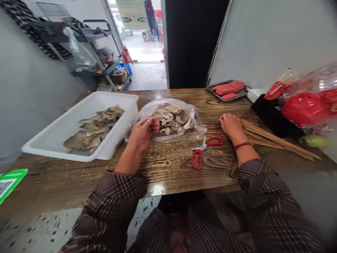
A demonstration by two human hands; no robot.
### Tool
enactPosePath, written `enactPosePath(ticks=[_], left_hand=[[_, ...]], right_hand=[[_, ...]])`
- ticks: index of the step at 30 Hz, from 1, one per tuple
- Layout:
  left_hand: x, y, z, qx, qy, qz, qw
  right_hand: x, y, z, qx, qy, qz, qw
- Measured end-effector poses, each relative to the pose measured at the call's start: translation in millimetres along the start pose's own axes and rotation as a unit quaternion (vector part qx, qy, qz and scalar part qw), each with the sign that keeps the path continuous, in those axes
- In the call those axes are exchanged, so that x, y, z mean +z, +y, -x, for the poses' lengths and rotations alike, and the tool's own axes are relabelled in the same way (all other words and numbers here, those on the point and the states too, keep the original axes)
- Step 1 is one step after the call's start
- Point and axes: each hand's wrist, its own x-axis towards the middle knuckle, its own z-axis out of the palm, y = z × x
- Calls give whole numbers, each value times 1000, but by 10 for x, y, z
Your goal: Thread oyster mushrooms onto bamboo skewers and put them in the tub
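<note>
My left hand is at the left edge of a clear plastic bag of grey-brown mushrooms. Its fingers are loosely bent, with nothing visible between them. My right hand is closed over the near left part of a bundle of thin wooden skewers; thin ends show to its left. Between my hands and nearer me lie open scissors with red handles. Left of the bag, a white plastic tub holds more mushrooms, spread in a loose pile.
A dark tray with reddish-pink sticks stands at the back right of the wooden table. Beyond the skewers are a black box and red plastic packages. A green card is at the far left.
</note>
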Motion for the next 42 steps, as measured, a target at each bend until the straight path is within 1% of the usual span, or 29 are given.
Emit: enactPosePath(ticks=[1,3,6,8,10,12,14,16,18,21,24,27,28,29,30,31,33,35,36,37,39,40,42], left_hand=[[-3,6,-9,2,0,-2,1000],[-9,12,-30,5,-6,-1,1000],[-14,13,-53,3,-9,-3,1000],[-17,13,-62,3,-8,-6,1000],[-23,14,-70,2,-6,-9,1000],[-30,13,-77,2,-8,-9,1000],[-35,9,-81,0,-11,-10,1000],[-33,4,-82,-4,-9,-12,1000],[-24,-1,-78,-8,-4,-13,1000],[-11,-3,-67,-7,-7,-10,1000],[-10,-3,-58,-3,-12,-10,1000],[-16,-13,-44,2,-11,-8,1000],[-17,-19,-37,5,-8,-6,1000],[-19,-27,-30,11,-7,-4,1000],[-20,-36,-23,14,-11,-3,1000],[-22,-46,-19,17,-16,-1,1000],[-27,-66,-14,32,-7,1,999],[-30,-81,-14,50,17,-3,999],[-30,-87,-14,57,31,-6,998],[-29,-92,-16,64,42,-11,997],[-27,-104,-25,77,59,-20,995],[-29,-112,-33,85,66,-28,994],[-43,-133,-60,108,79,-62,989]], right_hand=[[-6,1,-6,-7,11,-21,1000],[-9,12,-24,-15,8,-54,998],[-5,16,-50,-14,-35,-94,995],[-11,-12,-56,-11,-50,-98,994],[-33,-61,-50,-14,-43,-92,995],[-74,-117,-31,-21,1,-95,995],[-126,-166,2,-15,66,-119,991],[-183,-203,45,-1,126,-157,980],[-242,-233,88,-1,169,-191,967],[-379,-304,144,-39,238,-230,943],[-645,-483,236,-86,295,-261,915],[-1017,-829,432,-139,301,-321,887],[-1135,-972,514,-168,284,-355,874],[-1233,-1118,594,-196,255,-398,859],[-1302,-1261,666,-216,212,-448,842],[-1333,-1396,722,-230,155,-499,821],[-1270,-1623,768,-234,19,-595,769],[-1064,-1776,717,-200,-94,-660,718],[-932,-1817,661,-171,-129,-679,702],[-797,-1832,593,-133,-145,-696,690],[-564,-1791,450,-60,-145,-726,669],[-480,-1745,390,-33,-143,-732,665],[-383,-1637,316,-13,-141,-728,670]])
